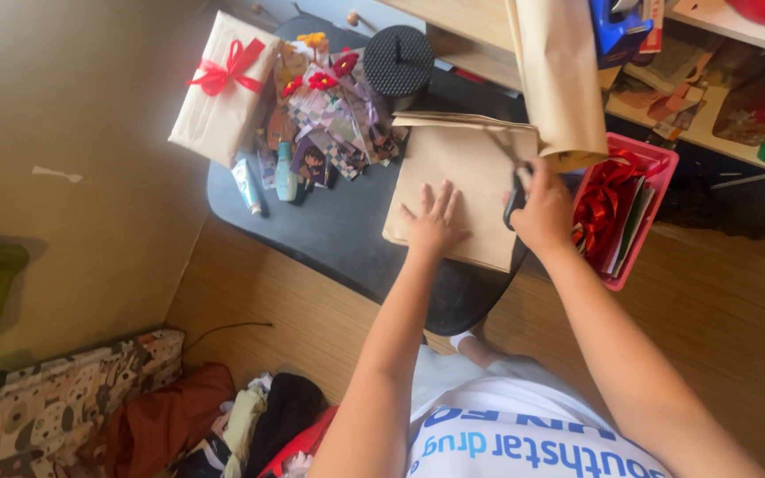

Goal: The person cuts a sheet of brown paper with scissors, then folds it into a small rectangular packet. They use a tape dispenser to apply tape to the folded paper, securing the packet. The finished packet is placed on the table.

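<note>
A sheet of brown kraft paper (462,173) lies on a dark round table (329,235). My left hand (434,221) presses flat on the paper, fingers spread. My right hand (542,211) grips black-handled scissors (511,177), whose blades point up along the paper where it runs from a roll of the same brown paper (561,75) leaning against the shelf.
A wrapped box with a red bow (223,88), small decorated packets and tubes (325,124) and a black round lid (397,60) sit at the table's far side. A pink basket of red ribbon (622,208) stands at right. Shelves, wooden floor, clothes and a mattress surround.
</note>
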